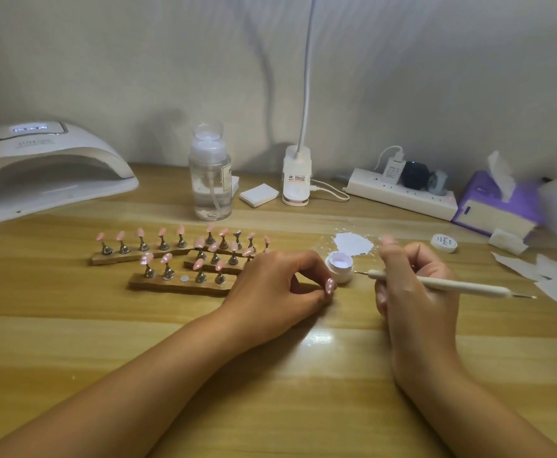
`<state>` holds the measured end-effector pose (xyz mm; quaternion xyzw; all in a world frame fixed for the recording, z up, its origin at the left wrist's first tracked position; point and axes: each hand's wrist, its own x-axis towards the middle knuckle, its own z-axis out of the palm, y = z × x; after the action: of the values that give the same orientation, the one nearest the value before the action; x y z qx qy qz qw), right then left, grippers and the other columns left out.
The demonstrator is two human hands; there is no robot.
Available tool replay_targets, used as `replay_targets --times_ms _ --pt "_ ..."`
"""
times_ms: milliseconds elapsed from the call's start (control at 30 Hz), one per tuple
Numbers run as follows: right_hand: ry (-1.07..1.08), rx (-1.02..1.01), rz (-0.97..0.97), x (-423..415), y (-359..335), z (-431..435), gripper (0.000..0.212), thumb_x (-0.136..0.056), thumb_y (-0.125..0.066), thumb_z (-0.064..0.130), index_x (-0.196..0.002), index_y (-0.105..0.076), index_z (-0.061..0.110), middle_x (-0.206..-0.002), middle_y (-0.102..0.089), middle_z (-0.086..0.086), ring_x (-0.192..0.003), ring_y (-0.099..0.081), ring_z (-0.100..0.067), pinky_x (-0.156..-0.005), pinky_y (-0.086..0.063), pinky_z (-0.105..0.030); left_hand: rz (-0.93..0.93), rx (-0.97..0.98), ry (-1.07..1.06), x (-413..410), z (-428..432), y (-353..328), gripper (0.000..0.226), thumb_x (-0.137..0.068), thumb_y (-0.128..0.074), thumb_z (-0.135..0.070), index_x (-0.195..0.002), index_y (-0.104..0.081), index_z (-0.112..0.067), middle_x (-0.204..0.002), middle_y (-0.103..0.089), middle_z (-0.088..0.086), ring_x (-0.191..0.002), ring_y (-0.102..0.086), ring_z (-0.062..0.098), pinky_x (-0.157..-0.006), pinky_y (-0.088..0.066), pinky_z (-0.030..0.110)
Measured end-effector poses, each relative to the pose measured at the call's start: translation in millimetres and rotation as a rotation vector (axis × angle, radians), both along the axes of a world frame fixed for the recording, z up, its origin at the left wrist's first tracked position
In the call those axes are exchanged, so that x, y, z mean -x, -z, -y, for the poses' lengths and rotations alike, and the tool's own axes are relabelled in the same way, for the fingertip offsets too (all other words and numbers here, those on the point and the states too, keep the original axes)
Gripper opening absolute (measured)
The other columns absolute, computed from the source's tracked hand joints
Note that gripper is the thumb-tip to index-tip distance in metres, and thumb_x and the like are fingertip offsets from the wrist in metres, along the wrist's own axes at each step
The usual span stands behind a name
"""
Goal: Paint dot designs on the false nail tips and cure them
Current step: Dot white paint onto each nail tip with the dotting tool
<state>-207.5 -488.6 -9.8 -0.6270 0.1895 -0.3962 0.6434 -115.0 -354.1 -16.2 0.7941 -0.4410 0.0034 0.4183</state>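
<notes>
Three wooden stands [178, 285] sit on the desk [303, 375] left of the little white gel pot [340, 266], each one lined with pink nail tips [166, 258] on metal pegs. The closest stand has one bare round disc between its pegs.

Both hands are busy. The left hand [277, 285] rests on the desk just left of the pot, fingers curled in, pinching a single pink tip [330, 286] that already has a few white dots on it. That tip is right up against the pot's lower left side. The right hand [412, 282] is just right of the pot, fingers wrapped round a white dotting pen [442, 284] lying almost level. Its fine metal point ends right beside the pot's rim; honestly can't tell if it's touching.

Just behind the pot there's a splat of white paint [353, 243], and the pot's lid [444, 242] lies further right. Far left and behind the pot is the curing lamp [39, 166], display lit. Also behind the pot: a clear pump bottle [210, 180], a white pad [259, 195] and a desk lamp base [297, 175]. Back right of it are a power strip [402, 196] and a purple tissue box [498, 206], with paper scraps [554, 276] well off to the right.
</notes>
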Motion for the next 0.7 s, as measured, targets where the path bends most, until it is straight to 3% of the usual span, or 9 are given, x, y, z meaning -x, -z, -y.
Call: replay_targets --times_ms 100,167,267,367,533,700 --pt "0.008 0.005 0.031 0.6 -5.1 -3.1 0.041 -0.09 -0.065 0.042 -0.075 -0.047 0.009 -0.054 -0.036 -0.001 -0.051 -0.029 -0.014 -0.047 -0.026 -0.027 0.019 0.021 -0.003 2.2 -0.7 -1.0 0.015 -0.084 -0.072 -0.03 -0.083 -0.064 -0.042 -0.075 -0.065 -0.031 -0.057 -0.06 -0.001 -0.06 -0.042 0.021" --pt "0.022 0.024 0.029 1.1 -7.7 -4.7 0.048 -0.089 -0.066 0.043 -0.085 -0.047 -0.001 -0.058 -0.039 -0.006 -0.054 -0.031 -0.019 -0.049 -0.027 -0.03 0.046 0.029 -0.008 4.7 -1.1 -1.2 0.016 -0.084 -0.071 -0.028 -0.085 -0.064 -0.043 -0.083 -0.068 -0.028 -0.06 -0.062 0.001 -0.066 -0.048 0.023" --pt "0.041 0.037 0.028 3.9 -12.5 -6.5 0.036 -0.091 -0.066 0.037 -0.084 -0.047 0.007 -0.062 -0.045 -0.008 -0.057 -0.036 -0.021 -0.052 -0.031 -0.033 0.084 0.054 -0.021 10.0 -3.1 -2.9 0.014 -0.084 -0.071 -0.025 -0.09 -0.068 -0.037 -0.086 -0.068 -0.029 -0.059 -0.062 0.002 -0.063 -0.042 0.016" --pt "0.034 0.057 0.023 7.1 -14.4 -6.8 0.027 -0.092 -0.066 0.035 -0.082 -0.048 0.016 -0.062 -0.047 -0.004 -0.054 -0.039 -0.014 -0.048 -0.033 -0.026 0.068 0.084 -0.032 15.9 -6.3 -8.8 0.014 -0.084 -0.071 -0.021 -0.092 -0.069 -0.033 -0.092 -0.07 -0.024 -0.056 -0.061 0.004 -0.059 -0.036 0.009" --pt "0.026 0.065 0.018 8.1 -11.9 -5.3 0.029 -0.092 -0.067 0.038 -0.078 -0.049 0.021 -0.053 -0.046 0.006 -0.046 -0.038 -0.006 -0.042 -0.032 -0.018 -0.008 0.14 -0.029 10.6 -30.1 -53.6 0.019 -0.082 -0.073 -0.02 -0.095 -0.067 -0.032 -0.088 -0.07 -0.021 -0.048 -0.056 0.004 -0.054 -0.039 0.007" --pt "-0.006 0.062 0.01 5.9 -8.6 -2.9 0.03 -0.092 -0.067 0.037 -0.076 -0.049 0.019 -0.054 -0.046 0.004 -0.046 -0.036 -0.007 -0.04 -0.031 -0.016 -0.089 0.031 -0.131 -24.7 -97.1 -102.4 0.009 -0.082 -0.076 -0.021 -0.085 -0.07 -0.026 -0.074 -0.069 -0.021 -0.047 -0.05 -0.005 -0.046 -0.036 0.006"
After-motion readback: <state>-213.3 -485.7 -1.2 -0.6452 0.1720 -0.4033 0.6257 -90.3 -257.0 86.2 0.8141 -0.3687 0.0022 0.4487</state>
